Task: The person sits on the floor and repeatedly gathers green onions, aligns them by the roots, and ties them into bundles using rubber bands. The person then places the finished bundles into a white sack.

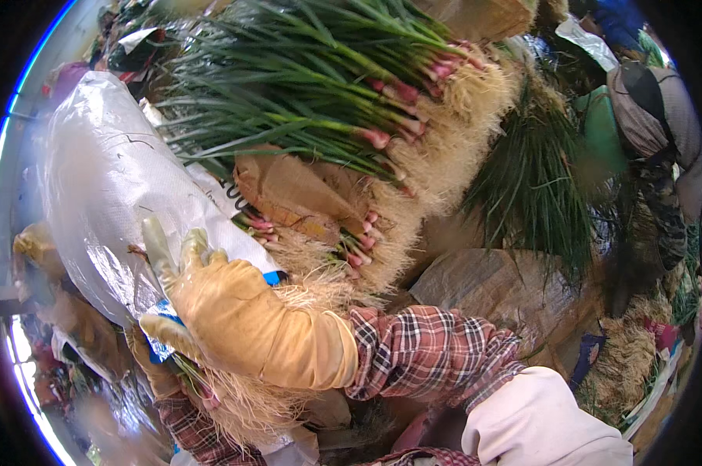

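Note:
My right hand (228, 309), in a tan work glove, rests on a white woven plastic sack (123, 175). Its fingers are spread over the sack, and the thumb stands apart near a blue printed part (165, 314). My left hand (147, 361), also gloved, is mostly hidden at the sack's lower end, so its grip cannot be seen. Just below the right glove, a bunch of green onions (208, 396) shows pinkish bulbs and long pale roots, its tops covered by the sack and hands. More bulbs (263, 227) poke out beyond the sack's edge.
A large heap of green onions (304, 76) lies ahead, roots to the right. Brown sheeting (298, 192) covers part of it. More onions (531, 169) hang with leaves downward at right, above a brown sheet (502, 291). Another person (654, 122) is at the far right.

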